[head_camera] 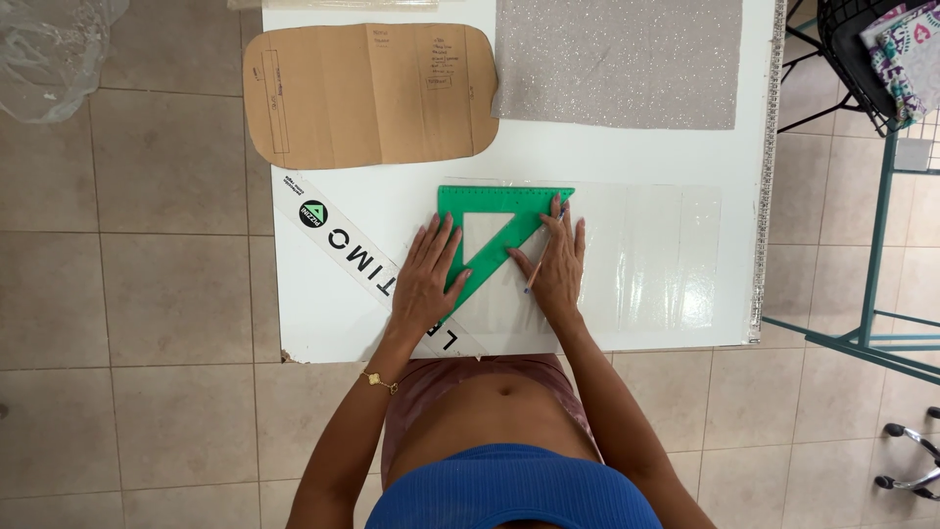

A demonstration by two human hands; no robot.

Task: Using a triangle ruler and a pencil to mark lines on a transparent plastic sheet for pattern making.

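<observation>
We see the left hand [427,277] spread flat, pressing the green set square [499,233] down onto a clear plastic sheet [646,255] on the white counter [627,157]. The right hand [558,264] lies against the square's slanted edge, fingers pinching a thin pencil [536,272]. A cardboard pattern [367,93] and glittery grey fabric [617,61] lie further back, well apart from both hands.

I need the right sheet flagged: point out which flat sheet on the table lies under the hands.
The clear plastic sheet, under the green set square; the cardboard template and glittery fabric lie untouched at the far edge.
</observation>
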